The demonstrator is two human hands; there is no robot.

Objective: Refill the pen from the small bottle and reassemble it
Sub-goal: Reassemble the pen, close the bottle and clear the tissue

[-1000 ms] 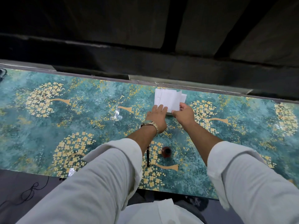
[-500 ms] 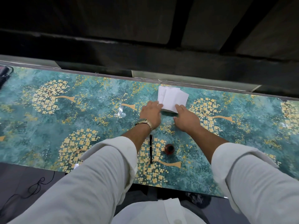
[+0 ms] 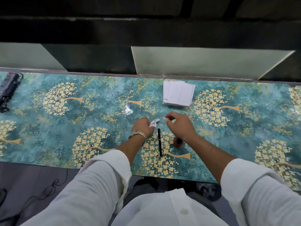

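Observation:
A black pen lies lengthwise on the teal patterned table, between my forearms. Just right of it stands the small dark red ink bottle, partly behind my right wrist. My left hand is closed around a crumpled white tissue just above the pen's far end. My right hand hovers close by with fingers curled; a small white scrap shows at its fingertips, too small to tell if it is pinched.
A stack of white tissue sheets lies near the table's far edge. A black power strip sits at the far left. Cables trail on the floor below the near edge.
Both hands have pulled back from the tissue stack toward the pen. My left hand now holds a crumpled tissue. The view has tilted down, so the table looks lower.

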